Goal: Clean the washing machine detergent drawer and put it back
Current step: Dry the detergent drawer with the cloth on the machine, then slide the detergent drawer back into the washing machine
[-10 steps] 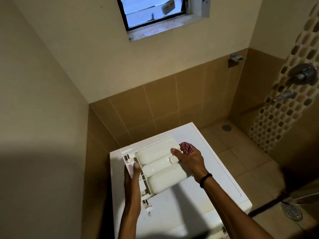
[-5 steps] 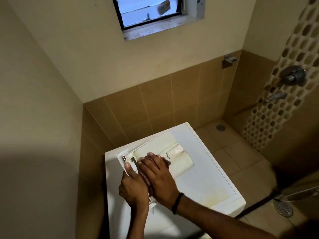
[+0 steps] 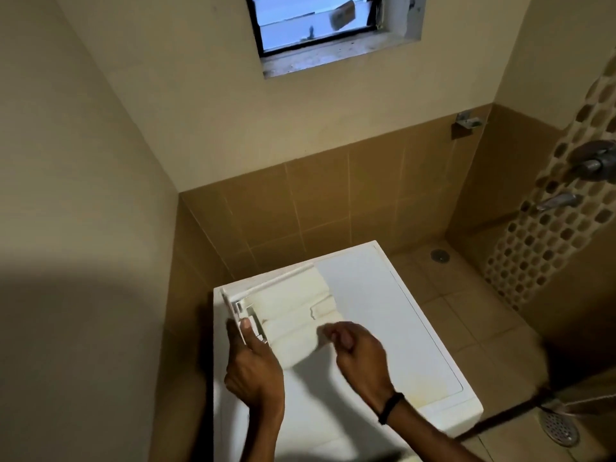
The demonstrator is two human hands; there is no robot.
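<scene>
The white detergent drawer (image 3: 293, 315) lies upside down on the washing machine's top (image 3: 393, 321), towards its back left corner. My left hand (image 3: 256, 368) grips the drawer's front panel at its left end, with the thumb up against it. Just off the drawer's near right edge is my right hand (image 3: 356, 351), blurred, with its fingers curled into a fist. The reddish cloth it holds is tucked inside and hardly shows.
The machine stands in a tiled corner, with walls close behind and to the left. A window (image 3: 320, 25) is high above. Taps (image 3: 560, 200) are on the right wall. Floor drains (image 3: 440, 255) (image 3: 558, 426) lie on the tiled floor to the right.
My right hand has swept from the drawer's left end, beside my left hand, back to its near right edge. The drawer has tipped slightly, with its front panel raised.
</scene>
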